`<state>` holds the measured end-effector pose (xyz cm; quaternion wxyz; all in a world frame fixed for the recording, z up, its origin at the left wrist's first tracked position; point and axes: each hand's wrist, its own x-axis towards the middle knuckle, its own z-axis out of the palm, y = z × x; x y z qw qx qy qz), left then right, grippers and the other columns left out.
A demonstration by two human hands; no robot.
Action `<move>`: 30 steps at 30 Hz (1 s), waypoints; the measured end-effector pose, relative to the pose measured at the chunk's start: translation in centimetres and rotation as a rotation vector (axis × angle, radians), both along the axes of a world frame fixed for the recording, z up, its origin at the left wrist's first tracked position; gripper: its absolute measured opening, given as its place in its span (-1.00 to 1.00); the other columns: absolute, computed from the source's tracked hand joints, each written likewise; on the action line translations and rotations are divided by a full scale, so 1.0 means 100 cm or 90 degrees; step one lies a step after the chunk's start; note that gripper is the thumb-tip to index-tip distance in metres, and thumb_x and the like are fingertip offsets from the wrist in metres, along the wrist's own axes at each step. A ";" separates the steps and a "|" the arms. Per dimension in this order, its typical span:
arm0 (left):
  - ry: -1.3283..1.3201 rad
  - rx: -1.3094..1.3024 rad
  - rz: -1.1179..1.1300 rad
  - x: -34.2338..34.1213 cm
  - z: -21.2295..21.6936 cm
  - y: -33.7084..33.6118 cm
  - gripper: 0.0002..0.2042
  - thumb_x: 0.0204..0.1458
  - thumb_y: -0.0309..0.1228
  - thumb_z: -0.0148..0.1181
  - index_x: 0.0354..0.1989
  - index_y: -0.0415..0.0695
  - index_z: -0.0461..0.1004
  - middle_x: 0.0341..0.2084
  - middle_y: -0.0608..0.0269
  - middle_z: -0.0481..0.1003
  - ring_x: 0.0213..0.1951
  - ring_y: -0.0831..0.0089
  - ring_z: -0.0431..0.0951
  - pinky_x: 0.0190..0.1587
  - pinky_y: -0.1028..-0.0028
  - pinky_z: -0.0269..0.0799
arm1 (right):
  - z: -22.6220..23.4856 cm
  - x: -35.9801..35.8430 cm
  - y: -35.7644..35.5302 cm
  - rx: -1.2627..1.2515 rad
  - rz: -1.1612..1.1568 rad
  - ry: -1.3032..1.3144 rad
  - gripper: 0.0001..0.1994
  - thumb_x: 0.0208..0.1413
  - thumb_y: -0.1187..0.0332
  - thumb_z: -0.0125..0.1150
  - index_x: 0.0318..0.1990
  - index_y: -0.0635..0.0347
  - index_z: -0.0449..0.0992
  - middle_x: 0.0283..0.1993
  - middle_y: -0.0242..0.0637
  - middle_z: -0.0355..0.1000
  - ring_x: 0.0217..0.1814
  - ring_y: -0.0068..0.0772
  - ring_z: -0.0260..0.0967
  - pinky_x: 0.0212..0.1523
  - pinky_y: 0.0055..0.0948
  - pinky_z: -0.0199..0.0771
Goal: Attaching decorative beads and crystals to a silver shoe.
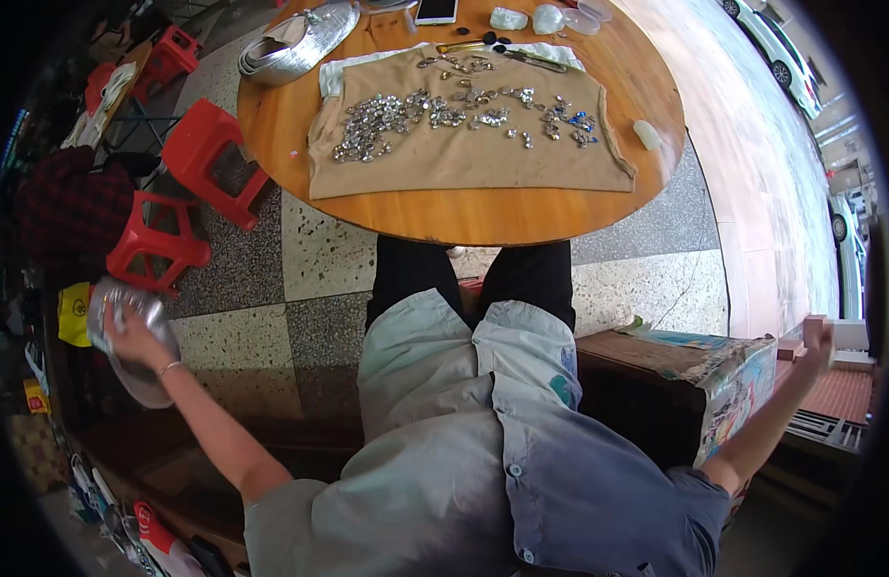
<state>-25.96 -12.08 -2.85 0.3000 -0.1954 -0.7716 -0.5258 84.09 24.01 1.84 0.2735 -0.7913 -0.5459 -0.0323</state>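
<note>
Far out to the left, my left hand (137, 338) is closed on a clear plastic container (148, 383), rounded and see-through. My right arm stretches out to the right, and my right hand (818, 344) is raised near the view's edge beside reddish-brown boxes. It is small and smeared there, so its fingers cannot be made out. Ahead of my knees, a tan cloth (464, 173) lies on a round wooden table (444, 223). Many shiny clear gem-like pieces (377, 120) are spread over it, with a few blue pieces (581, 120) at the right.
A silver metal bowl (310, 43), a phone (437, 10), pliers-like tools (531, 60) and small plastic bags (548, 19) sit at the table's far side. Red plastic stools (209, 159) stand left. A paper-covered cardboard box (675, 365) is by my right leg.
</note>
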 end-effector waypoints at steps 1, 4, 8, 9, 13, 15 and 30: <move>-0.005 0.003 -0.007 -0.009 -0.011 -0.015 -0.65 -0.14 -0.59 0.22 -0.09 -0.22 0.44 -0.18 0.10 0.46 -0.20 0.42 0.41 -0.12 0.42 0.37 | -0.002 0.037 -0.007 0.003 -0.007 -0.005 -0.61 -0.09 0.31 0.17 -0.07 0.26 0.38 -0.05 -0.14 0.32 0.06 -0.33 0.25 0.17 -0.35 0.17; -0.093 0.052 -0.013 0.008 -0.031 -0.007 -0.63 -0.18 -0.62 0.23 -0.10 -0.23 0.45 -0.19 0.10 0.46 -0.20 0.43 0.41 -0.13 0.43 0.38 | -0.012 0.088 -0.020 0.281 -0.142 -0.041 -0.63 -0.05 0.27 0.10 -0.09 0.30 0.43 -0.17 -0.14 0.41 -0.11 -0.29 0.34 -0.05 -0.37 0.32; -0.241 0.134 -0.271 0.098 0.009 0.058 -0.63 -0.14 -0.60 0.16 -0.06 -0.23 0.42 -0.11 0.06 0.41 -0.17 0.40 0.41 -0.11 0.47 0.36 | -0.081 -0.023 0.019 0.426 0.185 0.128 -0.59 0.08 0.17 -0.05 0.04 0.19 0.36 -0.17 -0.26 0.37 -0.23 -0.48 0.30 -0.26 -0.52 0.35; -0.272 0.137 -0.302 0.129 0.026 0.067 -0.63 -0.12 -0.59 0.12 -0.05 -0.26 0.41 -0.09 0.05 0.39 -0.15 0.38 0.41 -0.10 0.48 0.36 | -0.074 -0.181 0.037 0.276 0.167 0.302 -0.57 0.13 0.18 -0.07 0.11 0.19 0.28 -0.15 -0.36 0.29 -0.28 -0.57 0.22 -0.29 -0.58 0.28; -0.556 0.290 -0.619 0.183 -0.003 0.123 -0.64 0.06 -0.40 -0.11 0.00 -0.36 0.31 -0.02 0.06 0.34 0.02 0.31 0.34 0.06 0.34 0.27 | -0.056 -0.489 0.020 0.085 0.579 0.235 -0.81 0.10 0.44 0.01 -0.13 0.16 0.45 -0.37 -0.46 0.40 -0.40 -0.63 0.28 -0.37 -0.58 0.30; -0.758 0.369 -0.714 0.221 -0.002 0.144 -0.63 0.11 -0.34 -0.15 -0.03 -0.38 0.31 -0.03 0.04 0.35 0.02 0.30 0.34 0.04 0.30 0.29 | -0.045 -0.580 0.008 0.017 0.673 0.125 -0.81 0.01 0.49 0.09 -0.18 0.17 0.47 -0.32 -0.17 0.37 -0.38 -0.24 0.41 -0.34 -0.44 0.39; -0.846 0.149 -0.785 0.304 -0.012 0.193 -0.73 0.07 -0.51 0.04 -0.04 -0.29 0.38 -0.17 0.32 0.44 -0.28 0.78 0.36 -0.23 0.76 0.25 | -0.092 -0.668 0.022 0.007 0.683 0.038 -0.80 0.04 0.30 0.05 -0.17 0.03 0.46 -0.37 -0.22 0.32 -0.39 -0.10 0.37 -0.41 -0.23 0.37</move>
